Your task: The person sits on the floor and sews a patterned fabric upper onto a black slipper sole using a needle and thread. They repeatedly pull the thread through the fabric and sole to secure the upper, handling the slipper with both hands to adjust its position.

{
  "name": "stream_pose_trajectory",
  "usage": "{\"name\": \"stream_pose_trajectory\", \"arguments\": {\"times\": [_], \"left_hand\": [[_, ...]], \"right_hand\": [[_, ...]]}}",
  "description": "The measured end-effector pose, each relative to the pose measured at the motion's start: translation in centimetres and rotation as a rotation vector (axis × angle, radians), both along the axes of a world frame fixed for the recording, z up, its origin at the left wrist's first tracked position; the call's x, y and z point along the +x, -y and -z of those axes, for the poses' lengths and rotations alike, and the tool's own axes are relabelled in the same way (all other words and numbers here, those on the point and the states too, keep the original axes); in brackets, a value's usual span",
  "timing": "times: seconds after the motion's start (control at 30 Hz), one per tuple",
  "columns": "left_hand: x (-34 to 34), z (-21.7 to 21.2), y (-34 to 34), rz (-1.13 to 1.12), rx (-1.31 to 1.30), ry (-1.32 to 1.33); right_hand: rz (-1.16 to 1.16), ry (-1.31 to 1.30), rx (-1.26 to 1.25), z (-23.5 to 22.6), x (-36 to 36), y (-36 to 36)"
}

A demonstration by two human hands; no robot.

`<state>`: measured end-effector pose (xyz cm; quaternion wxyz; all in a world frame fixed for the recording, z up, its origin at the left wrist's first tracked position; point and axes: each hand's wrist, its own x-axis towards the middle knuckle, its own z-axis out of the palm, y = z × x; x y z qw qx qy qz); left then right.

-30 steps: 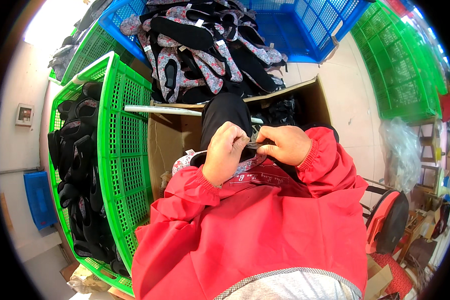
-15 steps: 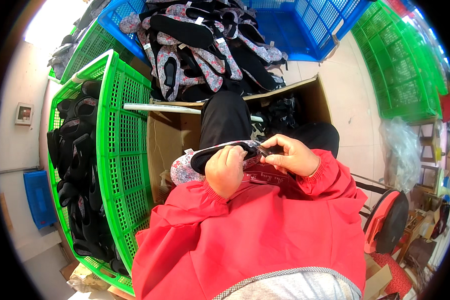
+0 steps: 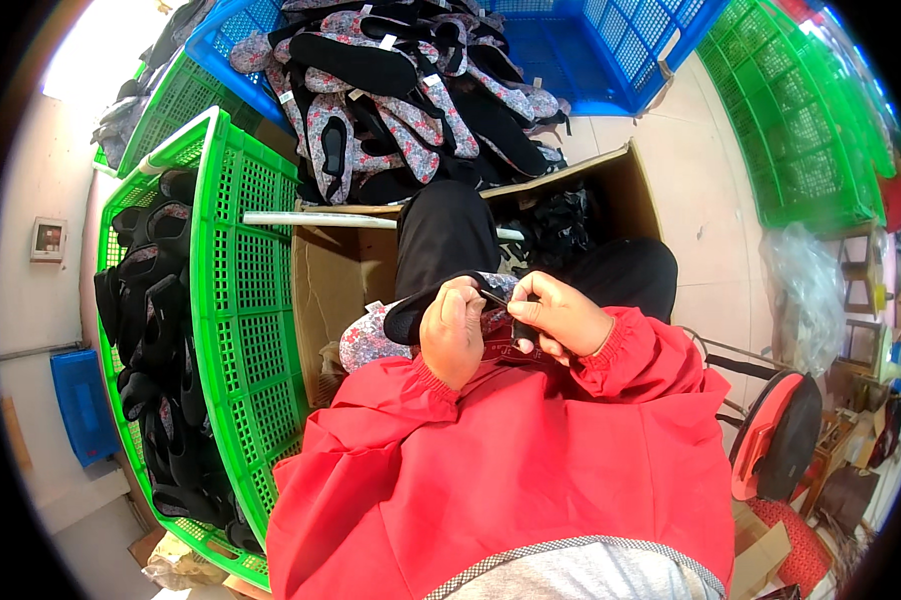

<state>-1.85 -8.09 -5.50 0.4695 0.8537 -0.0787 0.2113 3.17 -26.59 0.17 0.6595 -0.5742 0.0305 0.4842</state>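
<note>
The floral slipper (image 3: 369,343) looks matt cloth, the green crate (image 3: 209,290) glossy plastic.

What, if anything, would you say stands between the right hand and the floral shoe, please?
Nothing visible blocks the way: the right hand, holding a slim dark tool, is close beside the floral shoe, which the left hand grips.

The pale tiled floor (image 3: 701,190) carried a blue crate (image 3: 633,42) and an open cardboard box (image 3: 321,285). Floral slippers (image 3: 411,125) lay heaped over the blue crate's left side.
</note>
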Motion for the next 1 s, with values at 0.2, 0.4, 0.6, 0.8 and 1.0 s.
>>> {"name": "stream_pose_trajectory", "arguments": {"times": [0.2, 0.4, 0.6, 0.8, 1.0], "left_hand": [[-0.1, 0.4, 0.1, -0.002, 0.025, -0.003], [0.0, 0.4, 0.2, 0.009, 0.012, -0.020], [-0.1, 0.6, 0.2, 0.007, 0.012, -0.052], [-0.1, 0.5, 0.4, -0.003, 0.033, -0.039], [-0.1, 0.5, 0.5, -0.001, 0.040, -0.040]], "right_hand": [[0.032, 0.014, -0.075, 0.8, -0.6, -0.8], [0.068, 0.078, -0.130, 1.2, -0.7, -0.9], [0.066, 0.116, -0.174, 1.1, -0.8, -1.2], [0.054, 0.113, -0.188, 1.1, -0.7, -1.1], [0.074, 0.133, -0.202, 1.4, -0.8, -1.3]]}}
